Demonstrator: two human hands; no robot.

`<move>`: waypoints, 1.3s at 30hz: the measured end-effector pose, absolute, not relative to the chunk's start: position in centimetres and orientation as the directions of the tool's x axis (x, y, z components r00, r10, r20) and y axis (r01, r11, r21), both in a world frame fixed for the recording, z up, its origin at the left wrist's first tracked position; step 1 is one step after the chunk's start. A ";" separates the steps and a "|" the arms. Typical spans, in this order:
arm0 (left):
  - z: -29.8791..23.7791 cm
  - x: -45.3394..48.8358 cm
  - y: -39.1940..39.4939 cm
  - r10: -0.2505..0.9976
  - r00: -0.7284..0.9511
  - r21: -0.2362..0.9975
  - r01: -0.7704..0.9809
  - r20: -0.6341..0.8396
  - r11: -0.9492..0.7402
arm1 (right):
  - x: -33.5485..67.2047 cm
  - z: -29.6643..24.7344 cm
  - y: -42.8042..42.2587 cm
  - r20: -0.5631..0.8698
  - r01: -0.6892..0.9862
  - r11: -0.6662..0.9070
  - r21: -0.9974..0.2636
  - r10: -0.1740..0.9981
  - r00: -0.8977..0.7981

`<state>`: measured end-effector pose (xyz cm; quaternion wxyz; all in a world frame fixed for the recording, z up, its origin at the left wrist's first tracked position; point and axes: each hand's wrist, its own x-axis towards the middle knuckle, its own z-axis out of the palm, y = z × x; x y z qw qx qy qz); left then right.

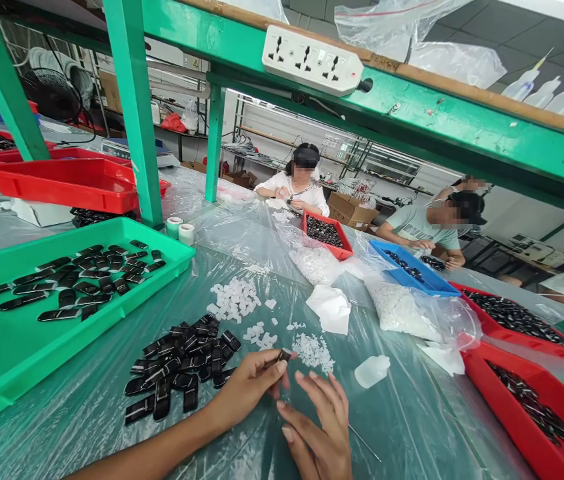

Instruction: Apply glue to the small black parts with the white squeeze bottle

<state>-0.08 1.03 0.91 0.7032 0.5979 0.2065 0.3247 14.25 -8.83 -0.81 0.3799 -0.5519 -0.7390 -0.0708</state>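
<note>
Pinching small glossy black piece point(283, 355), left hand point(247, 388) | right hand point(319, 430) half-open, hold unclear | crinkled plastic sheet point(422, 427) beneath

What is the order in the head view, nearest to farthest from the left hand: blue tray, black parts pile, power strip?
1. black parts pile: just left of the left hand.
2. blue tray: far right.
3. power strip: overhead.

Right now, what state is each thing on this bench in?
Left hand: pinching a small black piece at its fingertips.
Right hand: open, fingers spread.
Pile of black pieces: loose, unsorted heap.
Green tray: partly filled, one layer.
White bottle: lying on its side.
Power strip: no plugs in its sockets.
</note>
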 end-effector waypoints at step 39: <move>1.9 -0.3 -0.1 0.492 0.867 0.994 -0.038 0.083 -0.101 | 17.7 1.7 -7.2 0.236 0.251 0.215 -0.944 0.970 0.058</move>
